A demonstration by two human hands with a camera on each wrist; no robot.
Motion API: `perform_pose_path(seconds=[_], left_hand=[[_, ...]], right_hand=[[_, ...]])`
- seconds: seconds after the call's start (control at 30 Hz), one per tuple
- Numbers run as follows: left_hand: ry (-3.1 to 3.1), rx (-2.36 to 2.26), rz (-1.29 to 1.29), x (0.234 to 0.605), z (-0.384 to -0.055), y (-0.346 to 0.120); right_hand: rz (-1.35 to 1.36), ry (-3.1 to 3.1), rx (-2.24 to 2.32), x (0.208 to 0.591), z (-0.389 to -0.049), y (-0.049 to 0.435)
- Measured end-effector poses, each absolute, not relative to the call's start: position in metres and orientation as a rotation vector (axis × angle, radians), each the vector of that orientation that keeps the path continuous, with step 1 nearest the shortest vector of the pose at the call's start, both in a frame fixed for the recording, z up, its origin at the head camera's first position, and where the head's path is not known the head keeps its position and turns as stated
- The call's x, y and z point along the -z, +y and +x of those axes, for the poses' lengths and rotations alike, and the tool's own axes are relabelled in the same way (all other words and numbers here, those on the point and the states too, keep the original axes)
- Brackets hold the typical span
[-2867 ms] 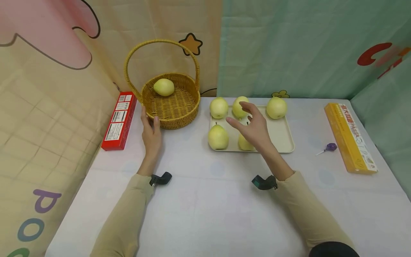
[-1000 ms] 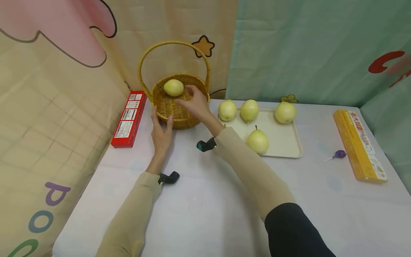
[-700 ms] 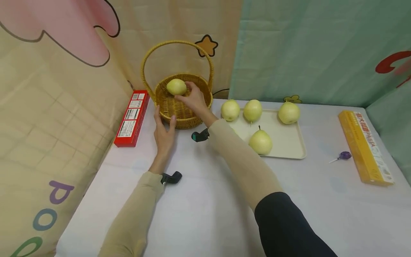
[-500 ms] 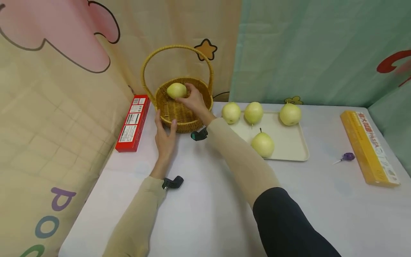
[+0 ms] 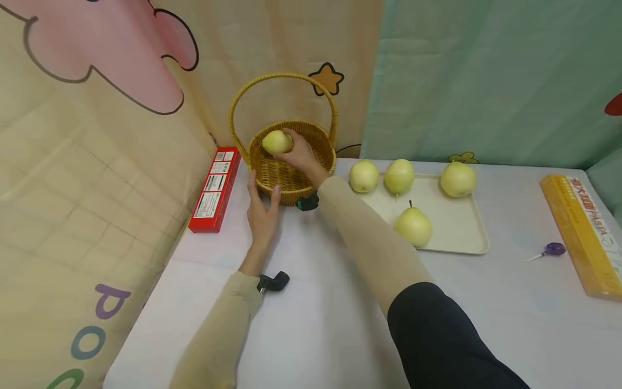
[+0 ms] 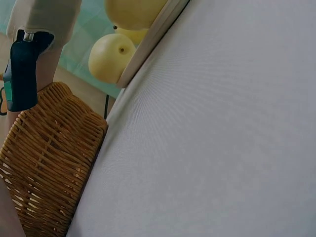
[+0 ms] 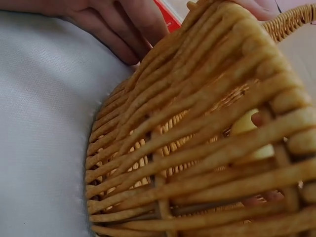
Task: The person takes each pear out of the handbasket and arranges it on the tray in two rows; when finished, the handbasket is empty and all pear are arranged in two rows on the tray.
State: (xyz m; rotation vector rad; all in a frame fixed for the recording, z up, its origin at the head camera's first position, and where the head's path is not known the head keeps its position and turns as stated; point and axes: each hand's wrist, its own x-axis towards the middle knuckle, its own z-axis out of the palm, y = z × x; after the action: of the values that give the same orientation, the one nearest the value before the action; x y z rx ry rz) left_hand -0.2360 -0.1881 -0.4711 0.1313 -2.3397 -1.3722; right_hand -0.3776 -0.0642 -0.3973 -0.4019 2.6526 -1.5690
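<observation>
In the head view my right hand [image 5: 300,154] reaches over the near rim into a woven basket [image 5: 286,197]. Its thumb and fingers pinch the right end of a pale green pear [image 5: 276,142] at the basket's back left. Through the weave, the right wrist view gives only a glimpse of this pear [image 7: 247,131]. My left hand [image 5: 263,219] rests with extended, spread fingers against the basket's near left side. Its fingers [image 7: 133,24] lie along the basket wall in the right wrist view. The basket stands upright on the table, its tall handle arching above.
A cream tray [image 5: 452,232] with several pears, one being the front pear [image 5: 414,227], stands to the right, partly behind my right sleeve. A red box [image 5: 214,189] lies left of the basket. A purple lollipop [image 5: 555,248] and a yellow pasta box [image 5: 583,237] lie far right.
My right hand has gone from above the tray leftward into the basket and taken hold of the pear there. The left hand stays at the basket's side. The head view has shifted.
</observation>
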Motion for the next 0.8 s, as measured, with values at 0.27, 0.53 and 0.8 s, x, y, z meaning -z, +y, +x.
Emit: perform_pose_path(seconds=[0.27,0.53,0.8], left_hand=[[-2.341,1.361,0.122,0.4648,-0.2380,-0.1885],[-2.354,1.361,0.122,0.4663,-0.2403,-0.1860],[-2.367,1.371,0.115,0.4648,-0.2396,-0.1821]], right_hand=[[-0.485,2.663,1.477,0.3925,-0.3752,-0.0652],[-0.513,2.698,1.399,0.3980,-0.3800,-0.0616],[-0.530,2.702,1.312,0.3998,-0.3807,-0.0620]])
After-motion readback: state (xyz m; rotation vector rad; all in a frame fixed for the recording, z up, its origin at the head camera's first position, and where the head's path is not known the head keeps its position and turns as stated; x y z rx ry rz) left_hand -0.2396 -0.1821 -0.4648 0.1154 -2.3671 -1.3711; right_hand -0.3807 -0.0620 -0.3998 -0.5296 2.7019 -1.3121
